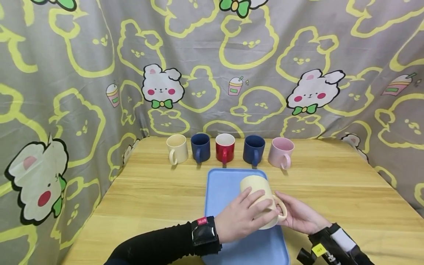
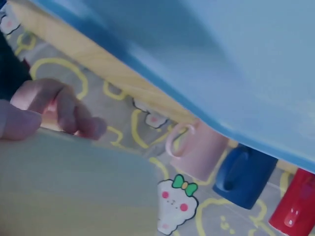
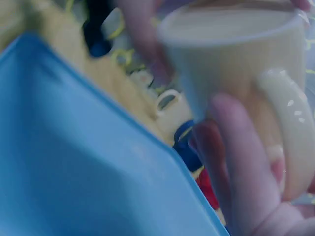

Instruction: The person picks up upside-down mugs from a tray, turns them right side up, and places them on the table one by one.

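Both hands hold a cream mug (image 1: 254, 183) tilted above the blue tray (image 1: 220, 191). My left hand (image 1: 240, 217) reaches over the mug, its fingers bent round the side. From the right, my right hand (image 1: 299, 213) grips it by the handle side. The mug's loop handle (image 1: 281, 208) points towards the right hand. The right wrist view shows right-hand fingers (image 3: 236, 142) along the mug's wall, beside the handle. Close up and blurred, the mug (image 2: 78, 187) fills the lower left of the left wrist view. Its inside cannot be seen in the head view.
Behind the tray, a row of mugs stands on the wooden table (image 1: 159, 198): cream (image 1: 179, 143), blue (image 1: 202, 145), red (image 1: 225, 151), blue (image 1: 251, 147) and pink (image 1: 279, 149). A patterned curtain (image 1: 205, 48) hangs round the back and sides.
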Demonstrator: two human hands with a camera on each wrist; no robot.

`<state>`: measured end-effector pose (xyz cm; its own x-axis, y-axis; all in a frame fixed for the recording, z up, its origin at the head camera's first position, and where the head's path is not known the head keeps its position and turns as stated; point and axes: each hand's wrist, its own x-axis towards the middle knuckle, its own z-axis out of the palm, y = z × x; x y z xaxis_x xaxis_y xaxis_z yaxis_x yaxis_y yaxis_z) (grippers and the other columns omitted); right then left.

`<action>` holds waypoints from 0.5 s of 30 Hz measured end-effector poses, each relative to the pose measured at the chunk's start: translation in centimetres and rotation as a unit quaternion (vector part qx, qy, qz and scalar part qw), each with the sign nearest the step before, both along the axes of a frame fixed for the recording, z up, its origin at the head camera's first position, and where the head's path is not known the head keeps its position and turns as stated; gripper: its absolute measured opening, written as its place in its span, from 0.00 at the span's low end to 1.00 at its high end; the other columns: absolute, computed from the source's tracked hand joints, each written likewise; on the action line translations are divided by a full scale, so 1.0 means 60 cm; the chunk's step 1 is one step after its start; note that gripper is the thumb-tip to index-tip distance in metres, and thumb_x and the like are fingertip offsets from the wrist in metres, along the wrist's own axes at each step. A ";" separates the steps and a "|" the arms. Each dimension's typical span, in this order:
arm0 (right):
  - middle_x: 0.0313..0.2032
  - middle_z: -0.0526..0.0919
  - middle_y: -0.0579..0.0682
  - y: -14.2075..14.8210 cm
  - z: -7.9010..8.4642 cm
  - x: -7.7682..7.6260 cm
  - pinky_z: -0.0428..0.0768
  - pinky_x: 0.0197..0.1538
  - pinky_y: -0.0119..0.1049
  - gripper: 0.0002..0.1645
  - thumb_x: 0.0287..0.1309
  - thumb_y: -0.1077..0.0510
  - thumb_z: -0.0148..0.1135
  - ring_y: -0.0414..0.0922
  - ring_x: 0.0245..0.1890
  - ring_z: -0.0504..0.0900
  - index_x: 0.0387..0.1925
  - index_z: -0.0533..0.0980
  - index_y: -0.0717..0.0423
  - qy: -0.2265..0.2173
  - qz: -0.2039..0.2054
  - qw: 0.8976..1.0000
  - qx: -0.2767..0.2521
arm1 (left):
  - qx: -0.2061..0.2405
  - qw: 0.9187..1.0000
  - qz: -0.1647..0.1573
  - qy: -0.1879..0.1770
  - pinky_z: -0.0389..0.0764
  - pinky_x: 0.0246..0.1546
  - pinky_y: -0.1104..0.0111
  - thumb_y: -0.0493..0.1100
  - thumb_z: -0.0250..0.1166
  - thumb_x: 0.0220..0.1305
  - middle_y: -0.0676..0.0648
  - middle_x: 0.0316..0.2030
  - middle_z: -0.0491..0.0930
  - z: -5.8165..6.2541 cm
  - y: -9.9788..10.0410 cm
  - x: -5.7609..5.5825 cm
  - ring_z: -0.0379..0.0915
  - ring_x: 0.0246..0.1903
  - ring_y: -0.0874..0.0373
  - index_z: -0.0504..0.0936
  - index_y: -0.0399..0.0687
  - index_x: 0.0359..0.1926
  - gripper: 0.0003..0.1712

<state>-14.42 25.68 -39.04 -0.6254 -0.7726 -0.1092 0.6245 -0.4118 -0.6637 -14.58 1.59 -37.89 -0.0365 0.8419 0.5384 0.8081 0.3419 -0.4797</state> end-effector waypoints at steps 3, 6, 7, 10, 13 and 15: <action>0.40 0.78 0.46 -0.001 0.002 -0.001 0.75 0.50 0.31 0.29 0.78 0.50 0.24 0.39 0.43 0.77 0.44 0.73 0.57 -0.023 -0.005 0.999 -0.033 | -0.020 0.999 -0.014 0.023 0.64 0.63 0.51 0.51 0.61 0.67 0.47 0.60 0.66 -0.006 -0.007 -0.002 0.60 0.64 0.46 0.72 0.56 0.63 0.24; 0.40 0.77 0.47 -0.001 0.009 0.000 0.75 0.52 0.33 0.27 0.78 0.53 0.23 0.41 0.45 0.78 0.43 0.72 0.58 0.007 -0.024 0.998 -0.051 | -0.014 1.000 -0.022 -0.001 0.59 0.66 0.50 0.55 0.62 0.65 0.45 0.62 0.64 -0.011 -0.014 -0.006 0.55 0.66 0.44 0.71 0.56 0.64 0.28; 0.41 0.78 0.49 -0.001 0.012 0.000 0.75 0.54 0.35 0.27 0.78 0.54 0.23 0.43 0.48 0.78 0.43 0.72 0.59 0.018 -0.031 0.998 -0.061 | -0.006 0.999 -0.024 -0.021 0.56 0.67 0.50 0.58 0.63 0.64 0.43 0.64 0.62 -0.014 -0.016 -0.008 0.53 0.67 0.43 0.70 0.55 0.64 0.31; 0.49 0.80 0.54 0.001 0.025 -0.001 0.74 0.58 0.39 0.27 0.78 0.57 0.23 0.48 0.55 0.78 0.50 0.73 0.61 0.063 -0.060 0.993 -0.080 | 0.030 0.995 -0.018 -0.097 0.51 0.69 0.50 0.64 0.66 0.58 0.37 0.69 0.53 -0.021 -0.016 -0.013 0.45 0.70 0.39 0.63 0.52 0.68 0.43; 0.56 0.78 0.57 0.000 0.037 -0.001 0.73 0.60 0.42 0.28 0.78 0.58 0.23 0.49 0.59 0.75 0.55 0.73 0.61 0.097 -0.081 0.988 -0.091 | 0.083 0.976 -0.007 -0.200 0.54 0.68 0.49 0.61 0.70 0.55 0.31 0.72 0.43 -0.023 -0.012 -0.015 0.39 0.71 0.33 0.51 0.46 0.72 0.53; 0.57 0.78 0.54 -0.004 0.043 0.002 0.73 0.60 0.42 0.28 0.78 0.59 0.24 0.47 0.59 0.75 0.54 0.74 0.59 0.124 -0.100 0.984 -0.082 | 0.119 0.950 0.011 -0.288 0.59 0.66 0.48 0.57 0.70 0.56 0.30 0.73 0.37 -0.019 -0.008 -0.013 0.37 0.71 0.32 0.42 0.43 0.74 0.59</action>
<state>-14.31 25.42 -36.47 -0.7584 -0.6256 0.1829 0.3466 -0.6247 -0.6997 -15.38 1.12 -39.00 -0.3983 0.6949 0.5987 0.9049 0.4042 0.1330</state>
